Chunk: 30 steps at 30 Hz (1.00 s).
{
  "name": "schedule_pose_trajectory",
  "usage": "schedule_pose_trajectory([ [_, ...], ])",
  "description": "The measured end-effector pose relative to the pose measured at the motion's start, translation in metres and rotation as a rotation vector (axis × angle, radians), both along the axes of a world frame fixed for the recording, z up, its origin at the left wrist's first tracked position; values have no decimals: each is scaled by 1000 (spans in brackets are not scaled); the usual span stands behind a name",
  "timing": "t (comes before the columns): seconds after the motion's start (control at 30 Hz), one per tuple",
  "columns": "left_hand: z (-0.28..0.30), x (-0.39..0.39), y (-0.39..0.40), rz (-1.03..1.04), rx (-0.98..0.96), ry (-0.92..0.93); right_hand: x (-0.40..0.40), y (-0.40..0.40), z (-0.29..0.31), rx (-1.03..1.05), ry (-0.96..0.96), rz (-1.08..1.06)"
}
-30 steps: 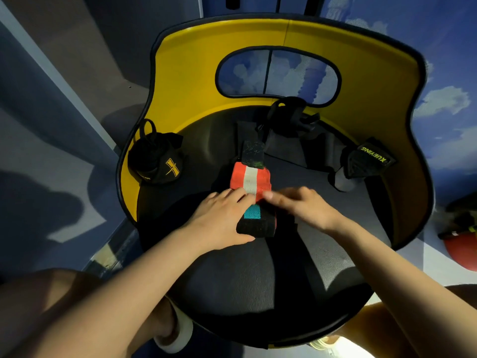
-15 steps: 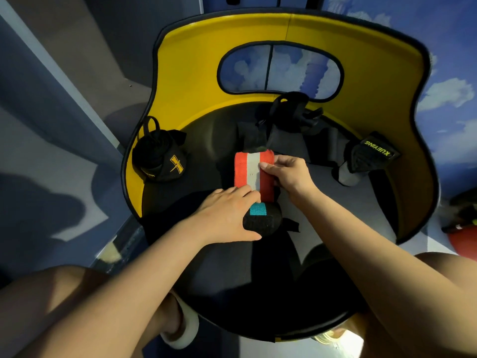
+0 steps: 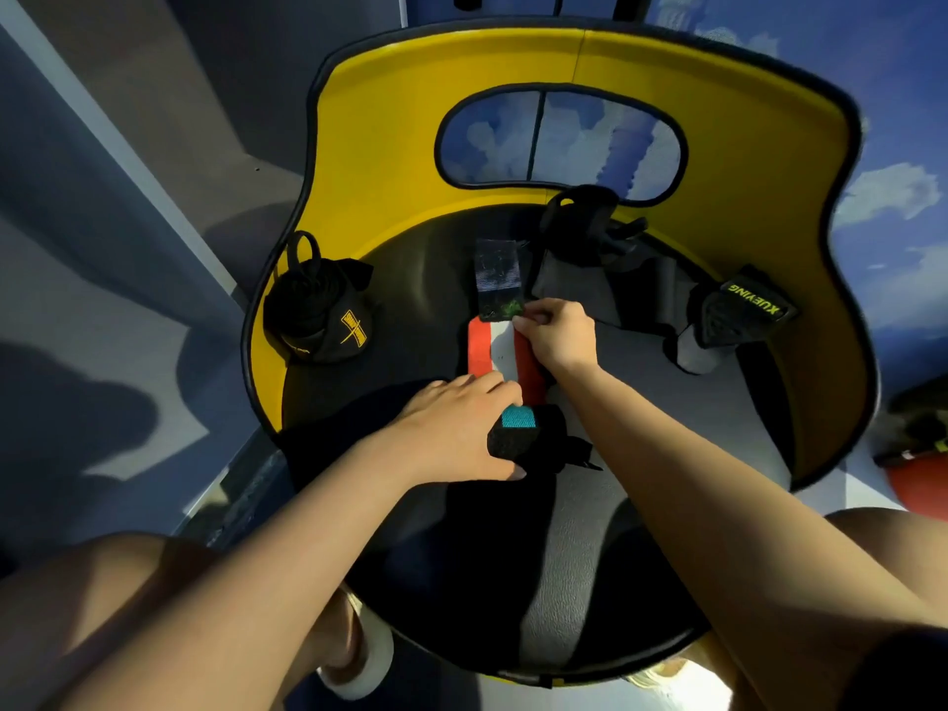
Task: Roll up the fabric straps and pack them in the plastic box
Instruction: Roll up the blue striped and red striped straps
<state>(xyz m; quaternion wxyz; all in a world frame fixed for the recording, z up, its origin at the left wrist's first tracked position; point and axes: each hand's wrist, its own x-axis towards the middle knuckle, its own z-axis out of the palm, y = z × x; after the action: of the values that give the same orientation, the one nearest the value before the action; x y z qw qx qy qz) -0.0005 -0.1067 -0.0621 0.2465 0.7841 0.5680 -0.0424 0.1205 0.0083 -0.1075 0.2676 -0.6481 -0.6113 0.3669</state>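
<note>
A red and white striped fabric strap (image 3: 485, 351) lies stretched out on the black seat of a yellow-backed chair (image 3: 390, 161). Its far end is a dark hook-and-loop patch (image 3: 498, 272). Its near end is a black roll with a teal patch (image 3: 518, 433). My left hand (image 3: 451, 428) presses down on that roll. My right hand (image 3: 556, 333) pinches the strap near the dark patch. No plastic box is in view.
A black bundled strap with a yellow logo (image 3: 320, 313) rests at the seat's left edge. More black straps (image 3: 590, 233) lie at the back, and a wrap labelled XUEYING (image 3: 738, 310) lies at the right. My knees show below the seat.
My right hand moved away from me along the strap to its far end, and the strap now lies unrolled longer. The dark patch has come into view. My left hand stayed on the roll.
</note>
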Motion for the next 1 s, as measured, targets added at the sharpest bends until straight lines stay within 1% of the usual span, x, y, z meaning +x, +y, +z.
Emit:
schedule_pose_trajectory([
  [0.1, 1, 0, 0, 11, -18, -22, 5, -1, -6, 74, -103, -1],
  [0.17, 2, 0, 0, 22, -32, -38, 7, 1, -6, 77, -153, 18],
  [0.23, 2, 0, 2, 36, -52, -47, 10, 0, 4, 98, -194, 57],
  [0.27, 2, 0, 2, 43, -64, -50, 11, -1, 13, 156, -224, 97],
  [0.33, 3, -1, 4, 58, -89, -51, 16, -10, 35, 298, -272, 243],
  [0.37, 4, 0, 4, 64, -101, -47, 20, -15, 48, 331, -305, 355],
  [0.4, 5, 0, 4, 69, -113, -43, 26, -22, 59, 318, -352, 485],
  [0.47, 7, -1, 5, 82, -139, -45, 37, -37, 78, 173, -482, 750],
  [0.53, 7, -2, 8, 105, -173, -83, 45, -52, 86, 29, -575, 939],
  [0.6, 7, -3, 12, 135, -198, -140, 51, -65, 83, 15, -596, 967],
  [0.73, 4, -5, 16, 185, -223, -160, 61, -74, 63, 162, -615, 953],
  [0.83, 1, -6, 19, 193, -239, -168, 59, -66, 52, 156, -548, 968],
  [0.9, 3, -6, 19, 182, -172, -98, 57, -57, 52, 116, -482, 961],
  [1.0, 10, -2, 15, 152, 61, -10, 55, -44, 55, 46, -440, 947],
])
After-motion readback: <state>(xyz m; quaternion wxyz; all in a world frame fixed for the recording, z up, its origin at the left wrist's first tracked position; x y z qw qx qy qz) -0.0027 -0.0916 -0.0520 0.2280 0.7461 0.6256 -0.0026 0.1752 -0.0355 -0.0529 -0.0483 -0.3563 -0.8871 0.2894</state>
